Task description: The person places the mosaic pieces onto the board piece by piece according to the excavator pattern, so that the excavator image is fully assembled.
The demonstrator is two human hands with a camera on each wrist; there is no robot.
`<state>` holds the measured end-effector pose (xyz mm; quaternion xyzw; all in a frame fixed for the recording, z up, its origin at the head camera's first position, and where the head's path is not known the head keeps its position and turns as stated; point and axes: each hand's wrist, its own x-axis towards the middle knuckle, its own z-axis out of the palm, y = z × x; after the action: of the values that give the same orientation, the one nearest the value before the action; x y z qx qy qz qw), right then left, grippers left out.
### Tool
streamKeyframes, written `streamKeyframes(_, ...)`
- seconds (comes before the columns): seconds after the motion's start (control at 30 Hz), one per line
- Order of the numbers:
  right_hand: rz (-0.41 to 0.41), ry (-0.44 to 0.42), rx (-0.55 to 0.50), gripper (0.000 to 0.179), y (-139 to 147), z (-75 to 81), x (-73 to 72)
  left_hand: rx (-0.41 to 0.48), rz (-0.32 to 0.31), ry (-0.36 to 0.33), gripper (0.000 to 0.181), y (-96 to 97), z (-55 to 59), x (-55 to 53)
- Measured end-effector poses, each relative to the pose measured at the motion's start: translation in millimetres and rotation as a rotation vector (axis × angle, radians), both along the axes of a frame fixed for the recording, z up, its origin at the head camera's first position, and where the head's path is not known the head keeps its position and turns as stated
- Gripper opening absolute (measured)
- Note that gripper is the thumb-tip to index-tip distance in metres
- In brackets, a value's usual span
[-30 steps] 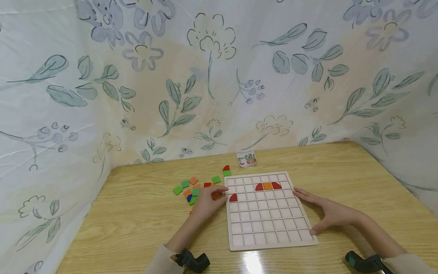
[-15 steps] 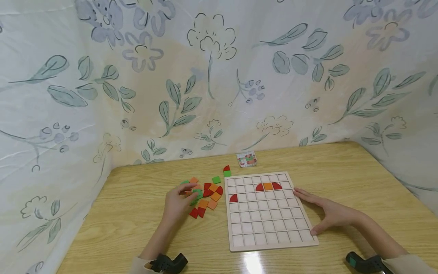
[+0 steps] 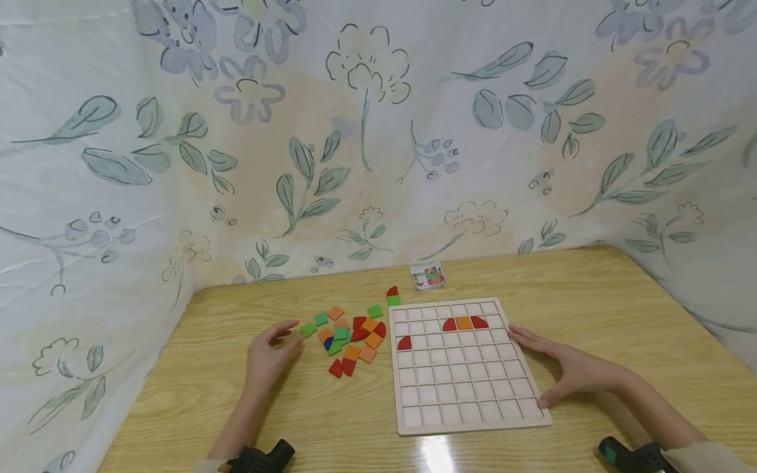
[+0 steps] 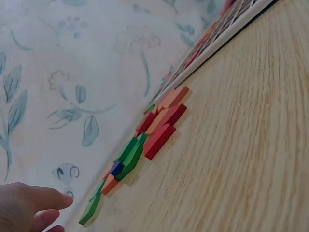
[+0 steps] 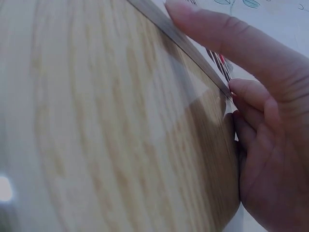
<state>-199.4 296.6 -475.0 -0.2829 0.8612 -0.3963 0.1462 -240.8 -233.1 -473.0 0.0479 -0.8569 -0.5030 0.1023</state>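
A pale wooden grid board (image 3: 460, 374) lies flat on the table, with a red quarter-circle tile (image 3: 405, 343) at its left. Farther back on the board sits an orange square tile (image 3: 464, 322) between two red rounded ones. My left hand (image 3: 269, 355) hovers left of the loose tiles, fingers loosely bent with nothing seen between them. A green square tile (image 4: 90, 210) lies just beyond its fingertips, apart from them. My right hand (image 3: 570, 368) rests at the board's right edge, its thumb (image 5: 207, 29) and fingers spread along the rim.
Several loose red, orange, green and blue tiles (image 3: 367, 355) lie heaped left of the board. A red and a green tile (image 3: 393, 300) touch at its far left corner. Behind the board lies a small pattern card (image 3: 428, 276). A floral cloth (image 3: 378, 164) backs the table.
My left hand has moved leftward from the board's left edge, across the loose tiles to their left side, uncovering them. The right hand and the board stay in place.
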Motion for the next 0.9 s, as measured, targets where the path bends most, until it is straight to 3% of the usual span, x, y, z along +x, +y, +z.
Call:
streamKeyframes(0.53, -0.011, -0.011, 0.004, 0.105, -0.6, 0.7, -0.1, -0.054, -0.086, -0.034, 0.044, -0.2, -2.2, -5.6)
streamKeyframes(0.9, -0.006, -0.013, -0.013, 0.104, 0.5, -1.1, -0.7, -0.08, -0.089, -0.03, 0.042, 4.3, -2.7, -9.4)
